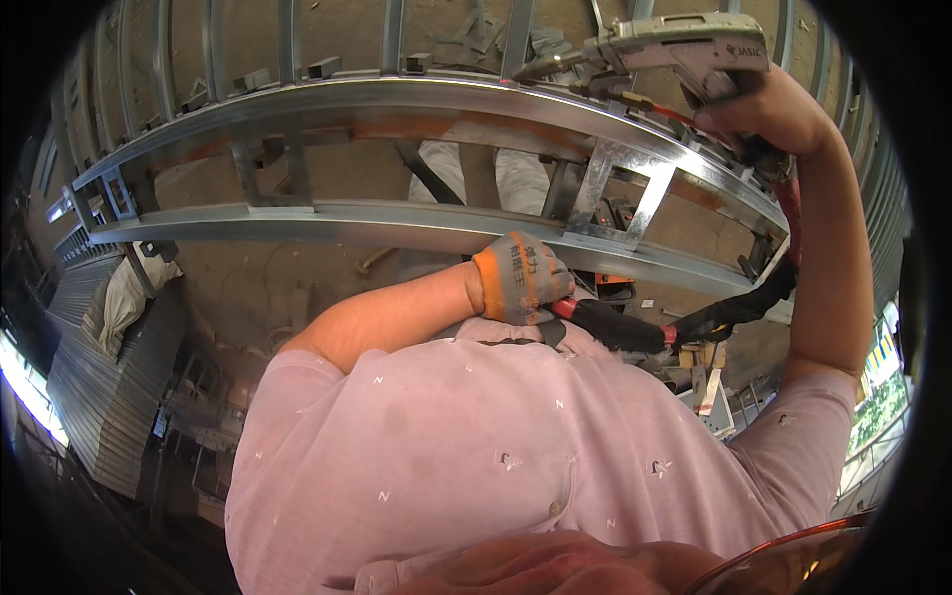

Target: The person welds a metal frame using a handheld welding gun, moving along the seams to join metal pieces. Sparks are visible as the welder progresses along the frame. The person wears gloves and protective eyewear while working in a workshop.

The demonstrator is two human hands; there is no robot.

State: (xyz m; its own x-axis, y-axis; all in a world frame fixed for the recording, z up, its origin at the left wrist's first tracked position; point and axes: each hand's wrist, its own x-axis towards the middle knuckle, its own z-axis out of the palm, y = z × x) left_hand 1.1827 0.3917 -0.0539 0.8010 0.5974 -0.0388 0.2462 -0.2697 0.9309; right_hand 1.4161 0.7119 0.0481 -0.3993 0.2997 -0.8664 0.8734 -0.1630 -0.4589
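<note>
Nearest to the pink shirt (446, 446), the gloved left hand (521, 280) is closed around a red and black cable (635, 327), just below the steel frame (416, 223). Above this frame, at its far right end, the bare right hand (769, 114) grips a grey welding gun (674, 50), nozzle pointing left over the frame.

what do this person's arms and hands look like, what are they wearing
The left hand wears a grey knit work glove with an orange cuff and orange printed marks on its back. The right hand looks bare, with no glove visible. Both forearms are uncovered; short sleeves of a pale pink shirt with small scattered marks end at the upper arms.
</note>
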